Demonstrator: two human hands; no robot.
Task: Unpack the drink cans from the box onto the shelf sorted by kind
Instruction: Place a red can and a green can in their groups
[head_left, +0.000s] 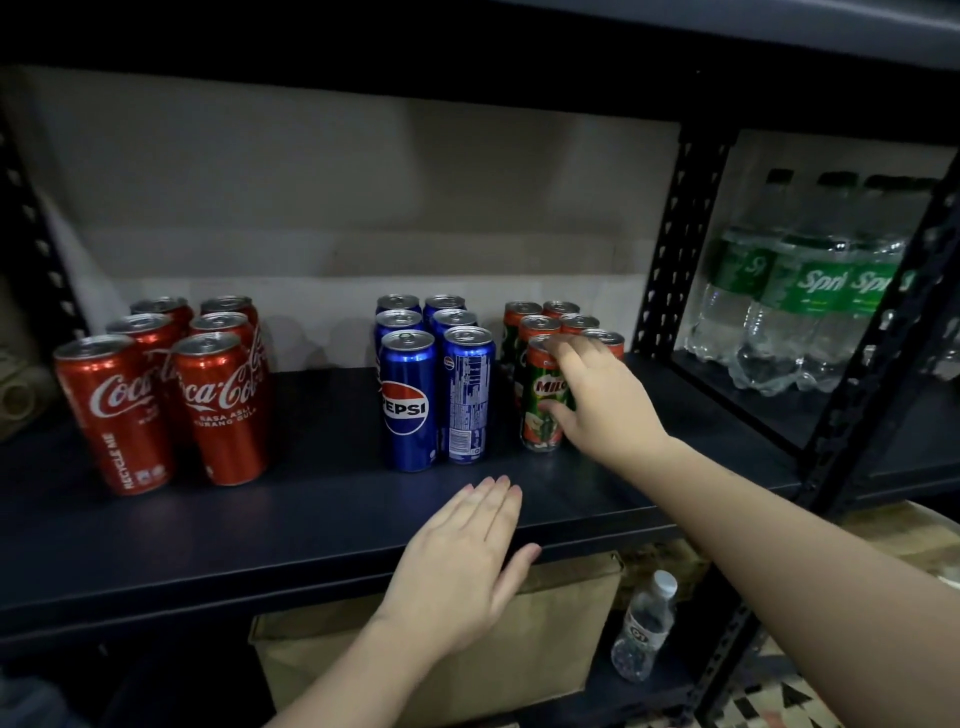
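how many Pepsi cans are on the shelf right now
6 Pepsi cans, in the middle of the shelf between the Coca-Cola and Milo groups: two columns of three, front to back. None seem hidden.

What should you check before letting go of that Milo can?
1. Right hand holds the front Milo can: ok.
2. Can upright on the shelf: ok.
3. It stands with the other Milo cans, not the Pepsi cans: ok.
4. Coca-Cola cans grouped apart: ok.
5. Left hand flat on the shelf edge, clear of cans: ok.
6. Box emptied: cannot tell.
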